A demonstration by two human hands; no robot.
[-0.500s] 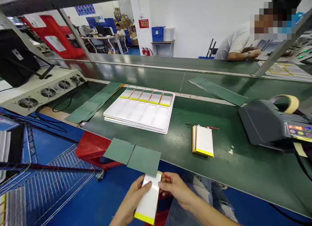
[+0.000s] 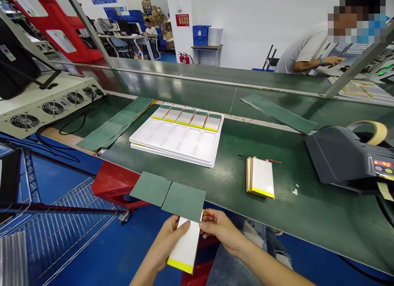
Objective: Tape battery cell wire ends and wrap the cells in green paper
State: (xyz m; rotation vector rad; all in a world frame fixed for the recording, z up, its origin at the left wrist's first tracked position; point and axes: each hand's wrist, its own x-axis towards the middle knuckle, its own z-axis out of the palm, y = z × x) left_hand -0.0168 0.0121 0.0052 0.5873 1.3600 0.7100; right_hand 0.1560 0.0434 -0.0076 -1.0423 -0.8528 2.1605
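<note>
bench (image 2: 308, 224) runs across the view. stacked trays (image 2: 175, 144) sit mid-bench, pouch cells (image 2: 186, 119) in their far row of pockets. cell stack (image 2: 261, 178) lies right of the trays, tape dispenser (image 2: 344, 158) further right. one insulation strip (image 2: 113, 123) lies left of the trays, another (image 2: 278, 113) behind the stack. two sheets (image 2: 168, 195) lie at the near edge, just beyond a loose cell (image 2: 184, 245) between left hand (image 2: 164, 245) and right hand (image 2: 220, 230).

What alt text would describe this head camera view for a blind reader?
The left hand and right hand hold a white, yellow-edged pouch cell below two green sheets at the edge of a green workbench; a white tray holding five cells sits beyond.
</note>
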